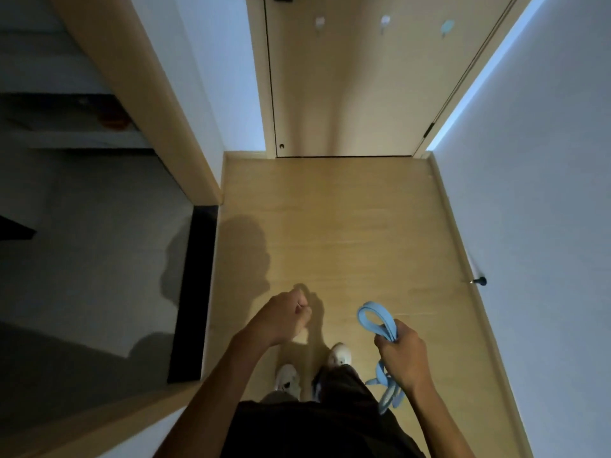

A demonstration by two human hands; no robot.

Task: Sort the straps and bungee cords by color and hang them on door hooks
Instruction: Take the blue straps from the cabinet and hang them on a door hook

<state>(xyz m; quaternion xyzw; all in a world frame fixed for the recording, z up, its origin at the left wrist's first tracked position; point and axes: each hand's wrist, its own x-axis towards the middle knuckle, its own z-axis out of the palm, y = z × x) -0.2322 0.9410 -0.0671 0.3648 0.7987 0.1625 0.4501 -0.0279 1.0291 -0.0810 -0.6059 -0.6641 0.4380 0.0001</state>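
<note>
My right hand (pixel 401 353) grips a light blue strap (pixel 377 317); one loop sticks out ahead of the fist and the loose ends (pixel 388 391) dangle below it beside my leg. My left hand (pixel 284 317) is curled into a fist at the same height, about a hand's width to the left, and nothing shows in it. Ahead stands a closed wooden door (pixel 347 94) with three small hooks near its top: a white hook (pixel 320 24), a second white hook (pixel 385 21) and a pale blue hook (pixel 447 27). All three hooks hang bare.
I stand in a narrow hallway with a wooden floor (pixel 330 226). A white wall (pixel 545 193) with a black door stopper (pixel 479 280) runs along the right. On the left a dark doorway (pixel 82 259) opens with a black threshold strip (pixel 195 292).
</note>
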